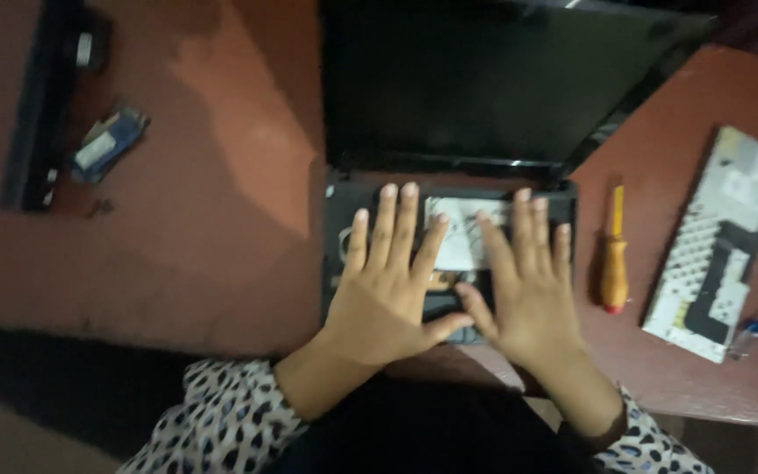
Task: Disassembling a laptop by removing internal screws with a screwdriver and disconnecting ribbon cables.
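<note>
Resting flat on one opened laptop [370, 197], two bare hands lie side by side with palms down. The left hand [388, 294] has all five fingers extended and slightly spread, gripping nothing; the right hand [528, 298] is likewise spread and flat, holding nothing, and its thumb tip sits just beside the left thumb. Both wrists emerge from sleeves of spotted fabric [221, 421], pale with dark blotches. The laptop sits at the centre of one reddish-brown table [221, 175] with a smooth, matte surface. Its base is a dark, hard shell with the keyboard removed, exposing one pale metallic plate [460, 233] beneath the fingertips. Its screen [484, 79] is one glossy black rectangular panel, tilted open behind the hands. To the right of the base lies one screwdriver [613, 254] with a slim shaft and a rounded orange handle tipped in red, near but apart from the laptop. Farther right lies one detached keyboard [719, 241], face down, a flat rectangle with a pale, perforated backing and dark patches. Just beside its lower corner lies one thin pen-like object [752, 329] with a blue band; its kind cannot be told. On the left of the table lie one long black bar-shaped part [37, 114] and one small blue-and-white component [107, 145], well apart from the hands.
</note>
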